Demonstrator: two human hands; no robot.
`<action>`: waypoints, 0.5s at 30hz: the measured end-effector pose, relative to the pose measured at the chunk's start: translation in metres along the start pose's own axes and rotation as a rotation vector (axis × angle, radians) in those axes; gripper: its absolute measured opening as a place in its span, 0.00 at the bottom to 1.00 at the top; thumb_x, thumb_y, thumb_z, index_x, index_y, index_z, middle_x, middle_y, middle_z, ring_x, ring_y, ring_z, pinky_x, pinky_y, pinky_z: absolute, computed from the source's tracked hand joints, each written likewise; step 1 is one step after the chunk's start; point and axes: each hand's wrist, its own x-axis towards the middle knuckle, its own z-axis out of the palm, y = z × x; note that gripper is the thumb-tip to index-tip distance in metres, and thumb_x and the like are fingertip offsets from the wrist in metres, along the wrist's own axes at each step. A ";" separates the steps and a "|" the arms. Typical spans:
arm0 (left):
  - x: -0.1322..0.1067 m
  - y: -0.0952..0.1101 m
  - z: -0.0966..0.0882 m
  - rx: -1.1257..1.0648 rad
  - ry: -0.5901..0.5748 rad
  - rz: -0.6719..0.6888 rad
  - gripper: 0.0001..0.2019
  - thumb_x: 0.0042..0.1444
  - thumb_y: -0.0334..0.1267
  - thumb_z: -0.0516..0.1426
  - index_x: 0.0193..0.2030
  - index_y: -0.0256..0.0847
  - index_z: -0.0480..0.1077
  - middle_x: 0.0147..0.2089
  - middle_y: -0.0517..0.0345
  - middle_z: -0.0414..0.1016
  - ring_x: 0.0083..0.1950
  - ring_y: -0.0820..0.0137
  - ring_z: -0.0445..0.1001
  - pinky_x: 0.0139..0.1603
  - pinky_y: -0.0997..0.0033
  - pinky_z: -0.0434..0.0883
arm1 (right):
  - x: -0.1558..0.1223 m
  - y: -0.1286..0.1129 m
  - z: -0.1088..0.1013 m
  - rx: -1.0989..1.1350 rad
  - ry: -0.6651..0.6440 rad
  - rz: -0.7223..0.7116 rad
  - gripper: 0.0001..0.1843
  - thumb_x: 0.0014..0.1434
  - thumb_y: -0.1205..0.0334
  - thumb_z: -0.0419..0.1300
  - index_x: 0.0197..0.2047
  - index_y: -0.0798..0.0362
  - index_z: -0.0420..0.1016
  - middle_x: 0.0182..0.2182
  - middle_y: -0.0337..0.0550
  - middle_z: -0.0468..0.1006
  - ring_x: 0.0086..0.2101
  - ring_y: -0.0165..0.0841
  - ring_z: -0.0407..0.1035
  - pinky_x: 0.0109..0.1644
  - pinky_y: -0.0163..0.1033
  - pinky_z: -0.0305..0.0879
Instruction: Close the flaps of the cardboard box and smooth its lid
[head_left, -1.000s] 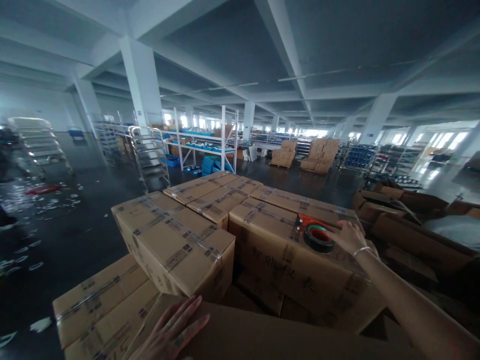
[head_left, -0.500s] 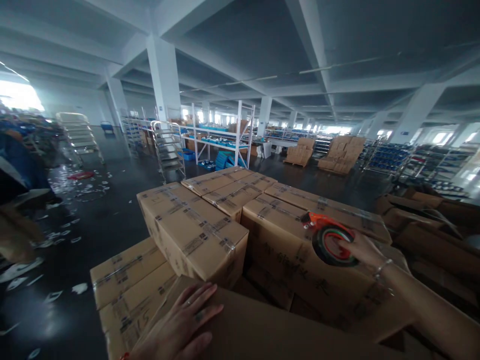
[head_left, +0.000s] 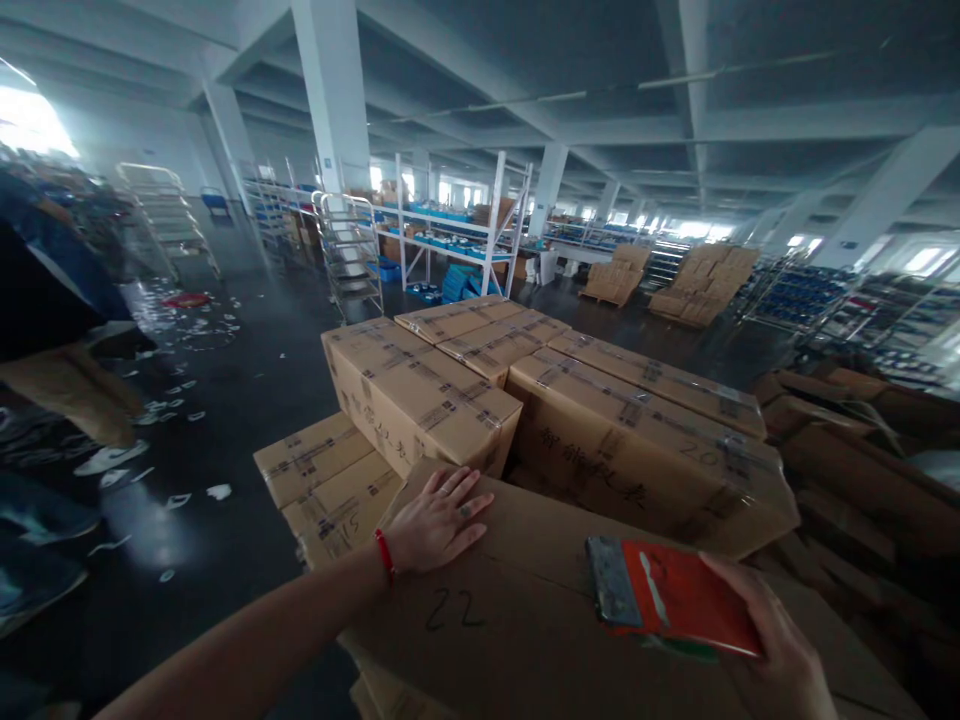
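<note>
Dispenser [head_left: 671, 598]: red tape dispenser with a grey metal blade plate at its left end; a green edge shows under its near side.
Position: near right, above the top of the box [head_left: 525, 620] marked "22".
Right hand [head_left: 780, 655]: fingers closed round the dispenser's right end, thumb over the near right corner; the blade end sticks out left, clear of the fingers.
Left hand [head_left: 435, 520]: flat on the box's far left corner, fingers spread, gripping nothing; red band at the wrist.
Stack [head_left: 645, 440]: taped cartons just beyond the box.
</note>
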 end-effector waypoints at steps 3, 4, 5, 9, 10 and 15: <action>-0.001 0.021 0.013 -0.235 0.210 -0.111 0.20 0.63 0.44 0.46 0.55 0.40 0.70 0.64 0.41 0.64 0.67 0.53 0.57 0.68 0.43 0.52 | -0.014 0.002 0.011 0.001 0.025 -0.082 0.31 0.61 0.37 0.51 0.57 0.52 0.64 0.52 0.51 0.70 0.48 0.44 0.70 0.46 0.43 0.71; -0.001 0.035 0.020 -0.371 0.289 -0.186 0.19 0.63 0.43 0.46 0.50 0.38 0.72 0.58 0.41 0.70 0.62 0.55 0.64 0.64 0.48 0.58 | -0.015 0.002 0.012 -0.005 0.042 -0.101 0.29 0.63 0.40 0.50 0.57 0.52 0.64 0.51 0.51 0.71 0.47 0.43 0.71 0.46 0.43 0.71; 0.001 0.052 0.029 -0.529 0.335 -0.272 0.18 0.62 0.42 0.45 0.46 0.36 0.72 0.51 0.43 0.74 0.54 0.58 0.70 0.58 0.54 0.65 | -0.015 0.001 0.012 -0.009 0.053 -0.108 0.27 0.64 0.42 0.50 0.57 0.52 0.65 0.51 0.51 0.71 0.47 0.43 0.71 0.46 0.44 0.71; 0.013 0.122 0.061 -1.485 0.169 -0.588 0.20 0.53 0.52 0.52 0.44 0.38 0.65 0.33 0.58 0.70 0.27 0.71 0.71 0.25 0.71 0.62 | -0.010 -0.002 0.008 0.004 0.064 -0.090 0.23 0.63 0.46 0.52 0.55 0.50 0.65 0.49 0.49 0.72 0.46 0.44 0.71 0.46 0.46 0.71; 0.017 0.134 0.065 -1.626 0.126 -0.627 0.22 0.51 0.56 0.53 0.42 0.39 0.64 0.31 0.61 0.68 0.23 0.73 0.69 0.22 0.72 0.57 | -0.009 -0.001 0.007 0.007 0.063 -0.086 0.24 0.61 0.45 0.54 0.55 0.50 0.65 0.49 0.50 0.72 0.46 0.45 0.71 0.46 0.47 0.71; 0.033 0.162 0.064 -1.733 0.103 -0.607 0.33 0.40 0.71 0.46 0.28 0.38 0.64 0.22 0.59 0.65 0.18 0.74 0.63 0.20 0.71 0.51 | -0.013 0.004 0.005 0.003 0.073 -0.103 0.25 0.61 0.48 0.54 0.58 0.51 0.61 0.49 0.51 0.71 0.46 0.47 0.70 0.45 0.49 0.70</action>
